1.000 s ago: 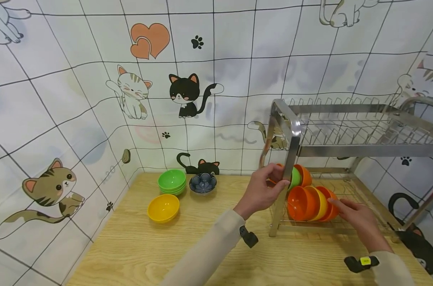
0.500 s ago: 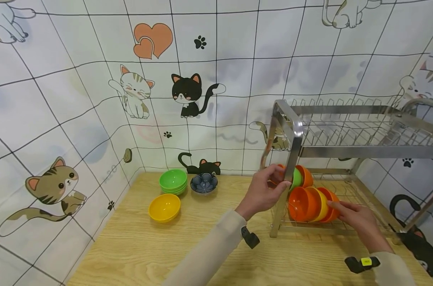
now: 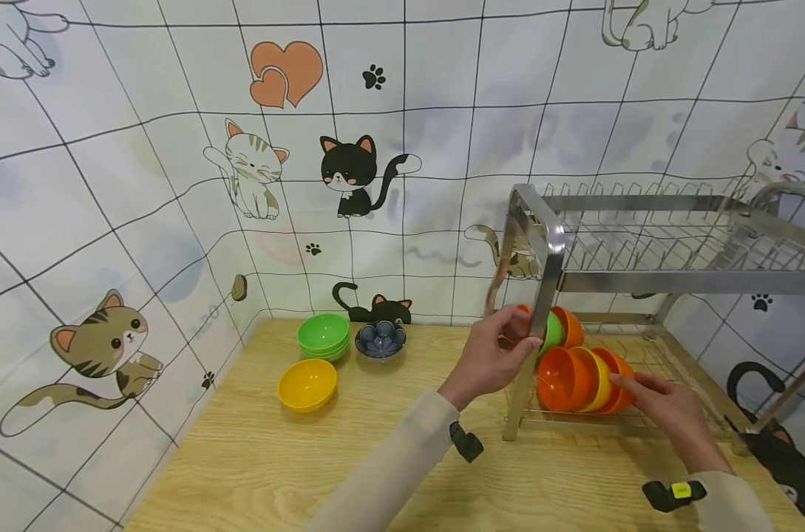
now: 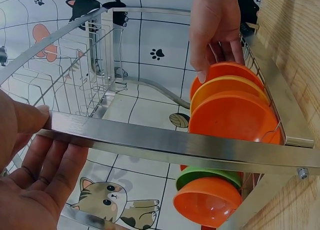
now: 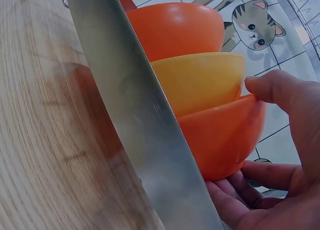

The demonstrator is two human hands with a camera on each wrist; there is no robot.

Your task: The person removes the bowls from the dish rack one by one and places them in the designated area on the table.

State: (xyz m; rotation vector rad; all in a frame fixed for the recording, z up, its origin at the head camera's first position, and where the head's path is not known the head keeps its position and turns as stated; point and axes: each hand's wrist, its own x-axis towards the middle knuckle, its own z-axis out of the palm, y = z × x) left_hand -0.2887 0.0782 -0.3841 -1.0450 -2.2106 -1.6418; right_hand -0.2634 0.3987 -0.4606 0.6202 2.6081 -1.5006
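My left hand [image 3: 485,358] grips the metal end post [image 4: 150,137] of a two-tier dish rack, thumb on one side and fingers on the other. On the lower tier, my right hand [image 3: 664,410] holds the rightmost orange bowl [image 5: 225,140] of the front row. Its thumb is at the rim and its fingers lie against the outside. A yellow bowl [image 5: 200,82] and another orange bowl [image 3: 558,380] stand tilted on edge beside it. Behind them are a green bowl [image 4: 207,177] and orange bowls [image 4: 207,202], partly hidden by the post and left hand in the head view.
On the wooden table [image 3: 242,473], stacked green bowls [image 3: 323,334], a yellow bowl [image 3: 307,386] and a dark flower-shaped bowl [image 3: 380,340] stand at the left. The rack's upper tier [image 3: 688,244] overhangs the bowls. A cat-patterned tiled wall [image 3: 435,148] closes the back.
The head view has shifted slightly, so the scene sits a little farther right. Both hands keep nearly the same position on the post and the orange bowl.
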